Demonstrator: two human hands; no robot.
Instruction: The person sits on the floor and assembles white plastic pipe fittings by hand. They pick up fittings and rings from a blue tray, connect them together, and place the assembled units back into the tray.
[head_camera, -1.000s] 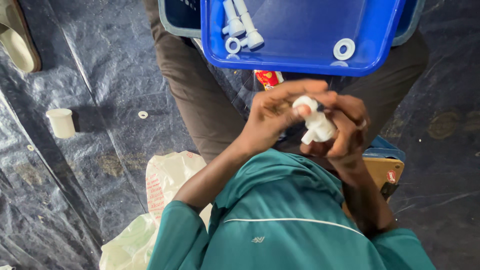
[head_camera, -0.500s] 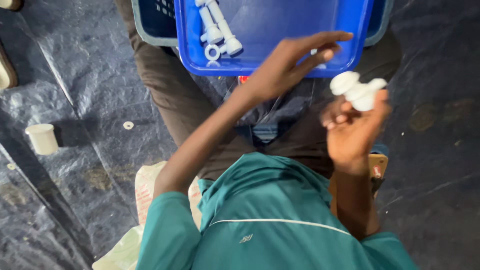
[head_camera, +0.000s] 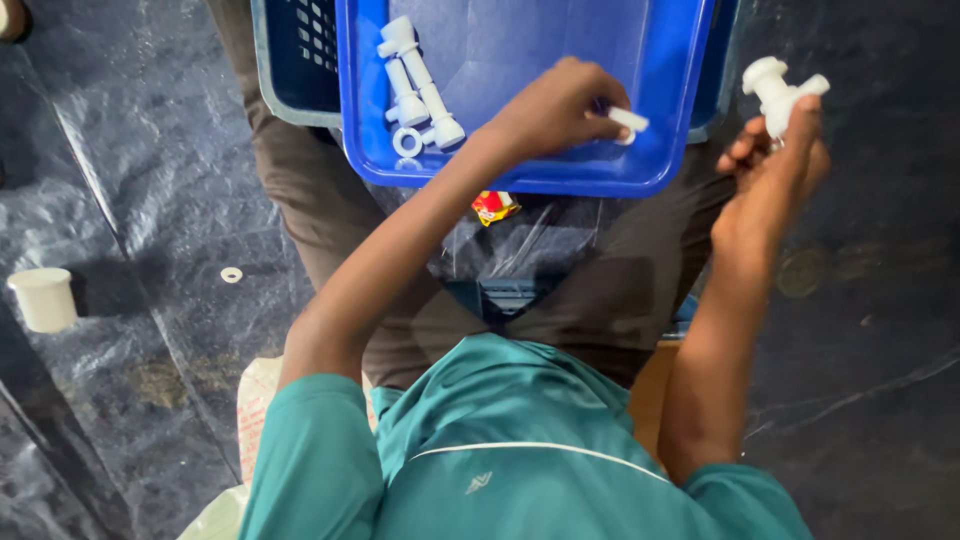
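A small white plastic ring-shaped piece (head_camera: 628, 122) is sitting pinched in the fingers (head_camera: 598, 108) of the left hand (head_camera: 555, 112), low inside the shallow blue plastic tray (head_camera: 560, 178) resting across the lap. The right hand (head_camera: 772, 172) is gripping a white plastic tap fitting (head_camera: 781, 90) just outside the tray's right edge, its long axis tilting upward. More white plastic fittings (head_camera: 415, 85) are lying at the tray's left.

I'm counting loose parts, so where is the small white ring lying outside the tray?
In the head view, the small white ring lies on the dark plastic sheet at the left, just right of the white cup and left of the person's leg.
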